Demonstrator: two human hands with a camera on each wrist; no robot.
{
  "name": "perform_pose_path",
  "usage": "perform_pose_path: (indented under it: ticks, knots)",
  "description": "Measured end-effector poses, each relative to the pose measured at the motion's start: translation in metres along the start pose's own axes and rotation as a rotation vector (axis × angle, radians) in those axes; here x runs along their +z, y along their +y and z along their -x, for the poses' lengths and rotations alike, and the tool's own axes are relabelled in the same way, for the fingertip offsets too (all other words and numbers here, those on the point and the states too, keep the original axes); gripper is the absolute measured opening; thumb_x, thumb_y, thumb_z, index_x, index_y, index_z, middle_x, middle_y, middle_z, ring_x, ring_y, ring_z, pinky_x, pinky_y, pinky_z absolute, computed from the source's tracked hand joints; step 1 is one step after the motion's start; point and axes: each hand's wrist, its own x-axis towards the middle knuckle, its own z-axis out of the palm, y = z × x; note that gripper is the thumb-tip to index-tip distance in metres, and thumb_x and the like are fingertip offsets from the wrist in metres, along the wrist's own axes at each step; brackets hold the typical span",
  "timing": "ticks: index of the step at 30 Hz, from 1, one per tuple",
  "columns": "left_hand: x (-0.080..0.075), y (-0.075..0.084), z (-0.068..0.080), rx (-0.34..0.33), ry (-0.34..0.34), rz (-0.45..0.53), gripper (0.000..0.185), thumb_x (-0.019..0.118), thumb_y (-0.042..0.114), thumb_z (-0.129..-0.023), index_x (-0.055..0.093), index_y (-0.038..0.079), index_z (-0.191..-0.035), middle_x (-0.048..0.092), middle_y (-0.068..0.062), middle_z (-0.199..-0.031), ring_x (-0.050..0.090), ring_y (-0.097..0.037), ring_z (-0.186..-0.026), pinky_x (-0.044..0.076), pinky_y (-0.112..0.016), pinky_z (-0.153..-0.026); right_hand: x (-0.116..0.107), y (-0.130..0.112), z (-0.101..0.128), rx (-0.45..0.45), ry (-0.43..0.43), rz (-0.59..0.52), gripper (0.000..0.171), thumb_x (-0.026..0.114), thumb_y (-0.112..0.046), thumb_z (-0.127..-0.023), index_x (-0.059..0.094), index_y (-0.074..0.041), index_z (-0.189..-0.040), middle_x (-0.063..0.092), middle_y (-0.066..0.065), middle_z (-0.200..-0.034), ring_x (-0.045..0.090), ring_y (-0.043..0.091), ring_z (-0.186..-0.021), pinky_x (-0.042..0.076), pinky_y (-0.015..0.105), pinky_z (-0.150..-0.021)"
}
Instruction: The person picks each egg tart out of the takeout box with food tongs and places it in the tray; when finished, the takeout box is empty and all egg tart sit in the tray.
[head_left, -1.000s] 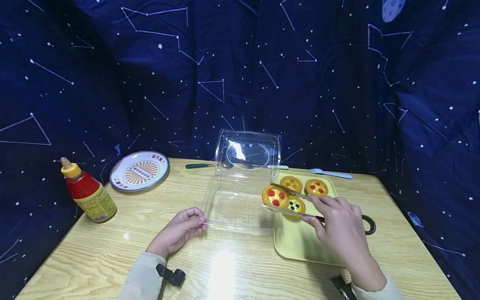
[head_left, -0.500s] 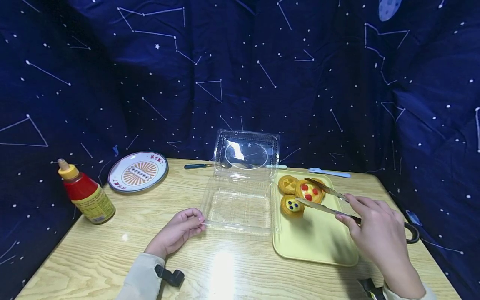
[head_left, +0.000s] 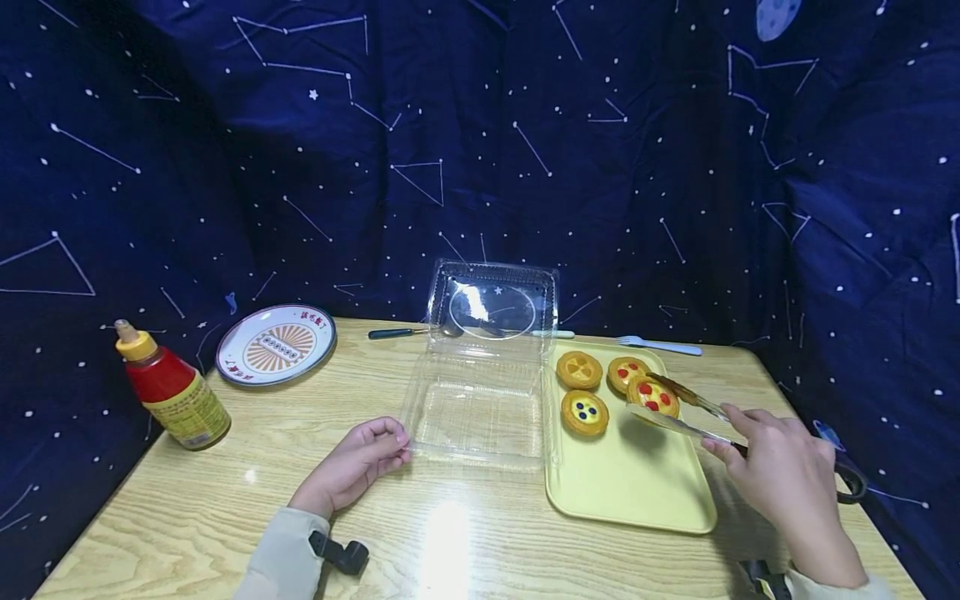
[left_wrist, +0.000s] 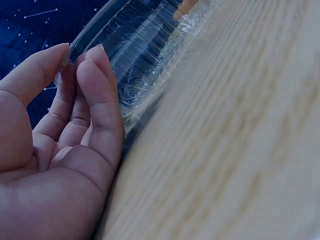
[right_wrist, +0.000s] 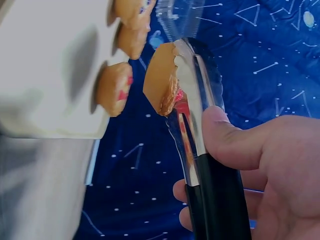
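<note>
My left hand [head_left: 356, 463] pinches the near left corner of a clear plastic clamshell box [head_left: 480, 458]; the left wrist view shows the rim between thumb and fingers [left_wrist: 97, 82]. The box stands with its lid raised at the back. In my right hand [head_left: 783, 471] is a pair of black-handled metal tongs [right_wrist: 220, 195]. Their tips grip an egg tart [right_wrist: 159, 77] with red toppings, held above the yellow tray [head_left: 637, 496]. On that tray sit a plain yellow tart [head_left: 579, 370], a red-topped one [head_left: 626, 368] and a blue-dotted one [head_left: 585, 414].
A decorated plate [head_left: 276, 343] and a red sauce bottle [head_left: 176, 396] stand at the left. Behind the box lies a dark-handled spoon [head_left: 393, 332], and a light blue fork [head_left: 660, 344] lies behind the tray. A dark star-patterned curtain [head_left: 480, 142] closes off the back.
The tongs carry the held tart from the box's right edge rightward over the tray, past the other tarts. My right hand has moved right with them; the left hand keeps its place.
</note>
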Motion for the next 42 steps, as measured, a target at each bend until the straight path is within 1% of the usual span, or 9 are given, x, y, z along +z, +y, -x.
perform_pose_path:
  ticks: [5, 12, 18, 21, 29, 32, 36, 38, 42]
  knots:
    - [0.001, 0.0, 0.0, 0.008, -0.004, -0.004, 0.004, 0.056, 0.011, -0.101, 0.059, 0.009, -0.099, 0.063, -0.006, -0.097, 0.063, -0.016, -0.091, 0.054, -0.025, -0.082, 0.011, 0.007, 0.002, 0.018, -0.067, 0.001, 0.057, 0.08, -0.036, -0.079, 0.064, -0.003, -0.122, 0.061, 0.029, -0.118, 0.054, 0.054, -0.093, 0.033, 0.068, -0.068]
    - [0.0, 0.0, -0.001, 0.014, -0.012, -0.007, 0.004, 0.056, 0.011, -0.101, 0.059, 0.008, -0.099, 0.062, -0.007, -0.097, 0.063, -0.016, -0.091, 0.054, -0.025, -0.083, 0.021, 0.009, 0.002, 0.008, -0.097, 0.006, 0.055, 0.078, -0.037, -0.082, 0.064, -0.001, -0.122, 0.062, 0.028, -0.116, 0.054, 0.053, -0.092, 0.034, 0.066, -0.066]
    - [0.001, 0.0, -0.001, 0.005, 0.001, -0.01, 0.004, 0.056, 0.011, -0.101, 0.059, 0.008, -0.099, 0.063, -0.005, -0.096, 0.063, -0.015, -0.09, 0.054, -0.025, -0.082, 0.029, 0.01, 0.002, 0.013, -0.134, 0.017, 0.055, 0.079, -0.034, -0.08, 0.065, 0.0, -0.12, 0.062, 0.028, -0.115, 0.056, 0.052, -0.089, 0.036, 0.067, -0.066]
    - [0.001, -0.001, -0.002, 0.004, 0.006, -0.01, 0.004, 0.056, 0.011, -0.101, 0.059, 0.009, -0.099, 0.062, -0.005, -0.096, 0.063, -0.015, -0.09, 0.054, -0.025, -0.082, 0.03, 0.01, 0.002, 0.023, -0.167, 0.018, 0.057, 0.078, -0.036, -0.081, 0.063, 0.0, -0.122, 0.062, 0.029, -0.114, 0.056, 0.053, -0.087, 0.036, 0.068, -0.065]
    - [0.001, 0.0, -0.001, 0.005, 0.006, -0.012, 0.004, 0.055, 0.01, -0.101, 0.059, 0.009, -0.099, 0.063, -0.005, -0.096, 0.063, -0.014, -0.09, 0.054, -0.025, -0.082, 0.027, 0.008, 0.001, 0.062, -0.242, 0.005, 0.069, 0.074, -0.045, -0.084, 0.056, 0.002, -0.13, 0.058, 0.031, -0.12, 0.053, 0.055, -0.095, 0.036, 0.071, -0.068]
    - [0.001, 0.001, -0.001, 0.003, 0.008, -0.008, 0.004, 0.055, 0.009, -0.101, 0.059, 0.009, -0.099, 0.063, -0.006, -0.097, 0.063, -0.014, -0.09, 0.054, -0.025, -0.083, 0.025, 0.006, 0.001, 0.068, -0.249, -0.01, 0.071, 0.07, -0.049, -0.087, 0.054, 0.003, -0.132, 0.056, 0.031, -0.122, 0.052, 0.055, -0.097, 0.036, 0.07, -0.067]
    - [0.001, 0.001, 0.0, 0.005, 0.007, -0.008, 0.004, 0.055, 0.009, -0.101, 0.059, 0.008, -0.099, 0.062, -0.006, -0.097, 0.063, -0.014, -0.091, 0.054, -0.025, -0.083, 0.022, 0.003, 0.001, 0.074, -0.231, -0.053, 0.074, 0.065, -0.054, -0.09, 0.052, 0.003, -0.135, 0.055, 0.032, -0.122, 0.05, 0.057, -0.099, 0.037, 0.068, -0.065]
    - [0.001, 0.001, 0.001, 0.006, 0.002, -0.008, 0.004, 0.055, 0.009, -0.101, 0.059, 0.008, -0.1, 0.062, -0.006, -0.098, 0.063, -0.015, -0.091, 0.054, -0.025, -0.083, 0.021, 0.002, 0.001, 0.078, -0.215, -0.08, 0.075, 0.063, -0.055, -0.091, 0.051, 0.004, -0.136, 0.055, 0.033, -0.121, 0.05, 0.058, -0.1, 0.036, 0.068, -0.064]
    - [0.001, 0.002, 0.001, 0.005, -0.001, -0.005, 0.004, 0.055, 0.01, -0.101, 0.059, 0.008, -0.1, 0.062, -0.007, -0.099, 0.063, -0.015, -0.092, 0.054, -0.025, -0.083, 0.02, -0.002, 0.0, 0.077, -0.141, -0.131, 0.073, 0.065, -0.051, -0.092, 0.05, 0.004, -0.137, 0.053, 0.035, -0.121, 0.048, 0.058, -0.101, 0.036, 0.069, -0.066]
